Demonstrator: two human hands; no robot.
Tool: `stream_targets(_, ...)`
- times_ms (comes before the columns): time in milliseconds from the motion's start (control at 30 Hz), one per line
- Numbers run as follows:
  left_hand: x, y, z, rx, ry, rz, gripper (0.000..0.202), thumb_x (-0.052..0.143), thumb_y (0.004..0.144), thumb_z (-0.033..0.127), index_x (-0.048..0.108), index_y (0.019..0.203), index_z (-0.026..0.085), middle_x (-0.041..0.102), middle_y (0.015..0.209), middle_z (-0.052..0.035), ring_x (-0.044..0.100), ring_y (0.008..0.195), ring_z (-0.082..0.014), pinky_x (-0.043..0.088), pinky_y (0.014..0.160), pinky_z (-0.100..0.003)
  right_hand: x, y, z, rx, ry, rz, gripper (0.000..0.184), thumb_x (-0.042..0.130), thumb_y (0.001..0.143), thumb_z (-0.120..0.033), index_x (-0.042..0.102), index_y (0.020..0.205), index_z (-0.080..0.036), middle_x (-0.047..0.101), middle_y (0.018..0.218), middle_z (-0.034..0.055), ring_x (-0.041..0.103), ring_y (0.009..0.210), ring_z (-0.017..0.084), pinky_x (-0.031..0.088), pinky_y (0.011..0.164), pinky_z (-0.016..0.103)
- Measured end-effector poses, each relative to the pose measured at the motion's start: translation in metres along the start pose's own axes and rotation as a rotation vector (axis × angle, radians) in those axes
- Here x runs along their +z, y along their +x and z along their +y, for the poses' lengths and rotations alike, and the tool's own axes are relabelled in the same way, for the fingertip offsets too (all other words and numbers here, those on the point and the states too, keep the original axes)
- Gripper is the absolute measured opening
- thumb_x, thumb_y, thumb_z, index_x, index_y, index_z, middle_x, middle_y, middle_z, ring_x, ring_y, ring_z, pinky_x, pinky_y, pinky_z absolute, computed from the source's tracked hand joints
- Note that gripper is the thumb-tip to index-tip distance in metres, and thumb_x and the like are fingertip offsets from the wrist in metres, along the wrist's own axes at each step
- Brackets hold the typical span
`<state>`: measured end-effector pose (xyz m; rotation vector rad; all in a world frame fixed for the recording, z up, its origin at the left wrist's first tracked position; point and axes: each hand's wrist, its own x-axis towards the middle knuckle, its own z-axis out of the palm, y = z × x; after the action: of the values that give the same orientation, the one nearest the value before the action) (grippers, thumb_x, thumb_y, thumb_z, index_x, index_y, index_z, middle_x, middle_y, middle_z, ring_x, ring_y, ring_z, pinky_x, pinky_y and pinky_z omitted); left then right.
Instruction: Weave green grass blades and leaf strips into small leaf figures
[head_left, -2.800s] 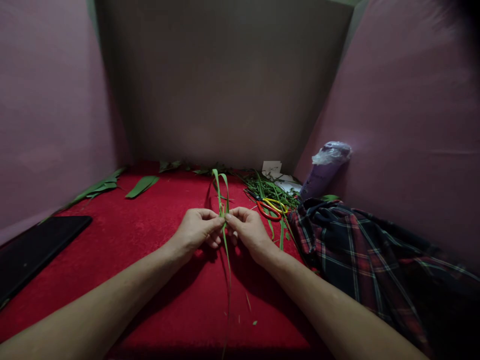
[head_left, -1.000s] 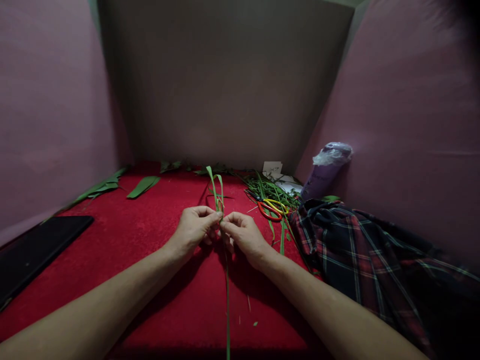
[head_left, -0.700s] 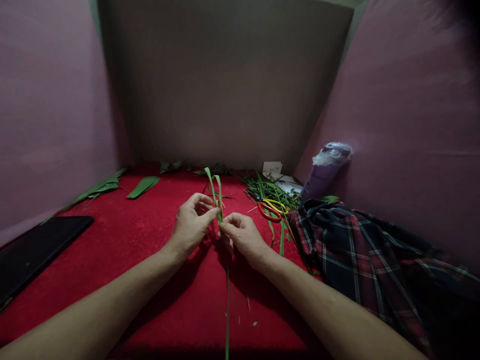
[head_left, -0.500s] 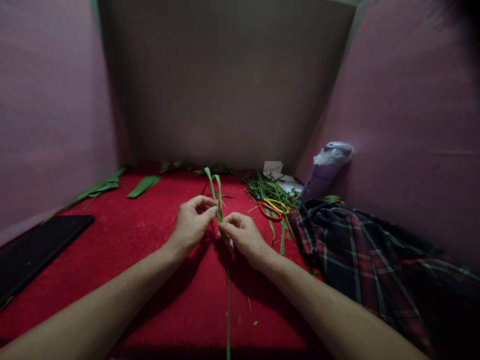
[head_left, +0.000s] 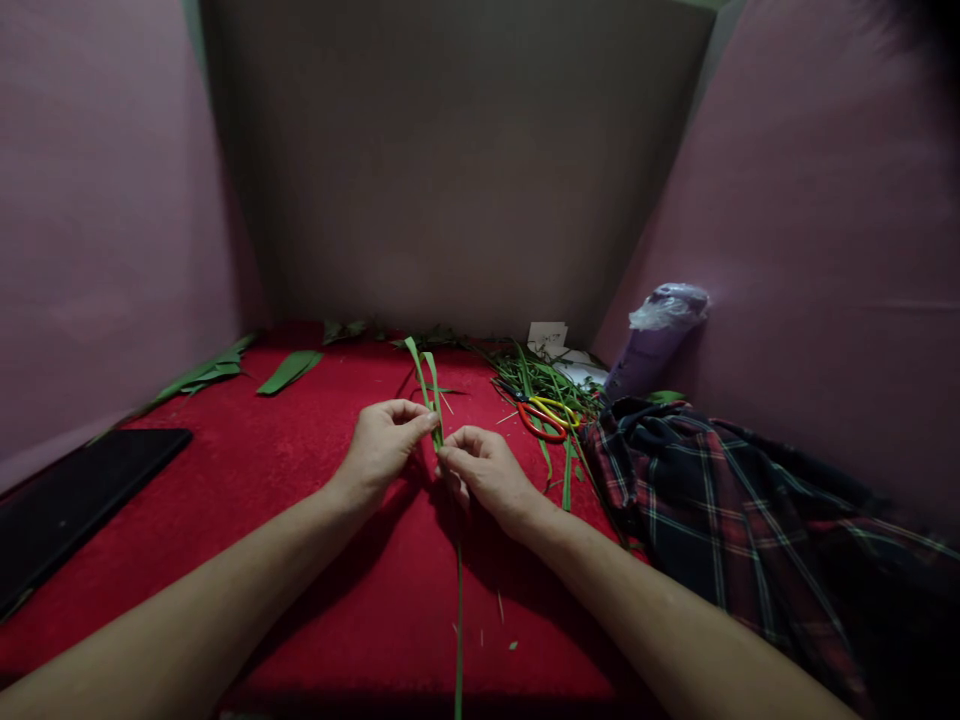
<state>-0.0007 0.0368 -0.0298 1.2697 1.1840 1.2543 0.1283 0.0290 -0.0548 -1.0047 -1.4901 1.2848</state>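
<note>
Between my hands, over the middle of the red cloth, is a bundle of narrow green leaf strips (head_left: 433,385). Two of its ends stand up and bend over at the top, while one long strip (head_left: 459,620) hangs down toward the near edge. My left hand (head_left: 386,440) pinches the bundle between thumb and fingers from the left. Just lower, on the right side, my right hand (head_left: 484,470) grips the same strips with thumb and forefinger. How the strips cross between the fingers is hidden.
Scissors (head_left: 544,415) with red and yellow handles lie right of my hands, by a heap of cut leaves (head_left: 525,370). A plaid cloth (head_left: 697,480) and a purple container topped with plastic (head_left: 649,335) are farther right. A black flat object (head_left: 82,510) and broad leaves (head_left: 290,371) lie left.
The upright strip ends have shifted slightly left and the hanging strip slightly right. Both hands keep their pinch in nearly the same place.
</note>
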Motion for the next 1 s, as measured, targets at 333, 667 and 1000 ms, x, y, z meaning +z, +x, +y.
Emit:
stream_targets(333,-0.001,0.002,-0.004,-0.027,-0.066,-0.028,0.023,0.065,0.061,0.033,0.053,0.064,0.014,0.053,0.048,0.0025,0.048,0.036,-0.0095,0.037,0.036,-0.020,0.000,0.000,0.001,-0.003,0.019,-0.022,0.016,0.051,0.072,-0.024,0.047,0.059,-0.015,0.045,0.041,-0.0067,0.036,0.030,0.004,0.027,0.033,0.016)
stream_targets(667,0.001,0.006,-0.010,0.067,-0.174,0.058,0.016,0.067,0.056,0.022,0.055,0.060,0.013,0.055,0.053,0.0024,0.047,0.044,-0.0072,0.038,0.043,-0.019,0.000,0.000,0.000,0.001,0.017,-0.035,0.016,0.051,0.073,-0.023,0.047,0.059,-0.015,0.045,0.041,-0.0065,0.035,0.030,0.004,0.026,0.032,0.015)
stream_targets(1000,0.001,0.004,-0.009,0.036,-0.146,0.037,0.015,0.065,0.059,0.025,0.055,0.062,0.013,0.052,0.050,0.0039,0.045,0.037,-0.0066,0.036,0.039,-0.019,0.000,0.000,0.001,0.006,0.031,-0.030,0.017,0.052,0.072,-0.024,0.046,0.058,-0.016,0.046,0.040,-0.0064,0.036,0.030,0.005,0.027,0.033,0.016)
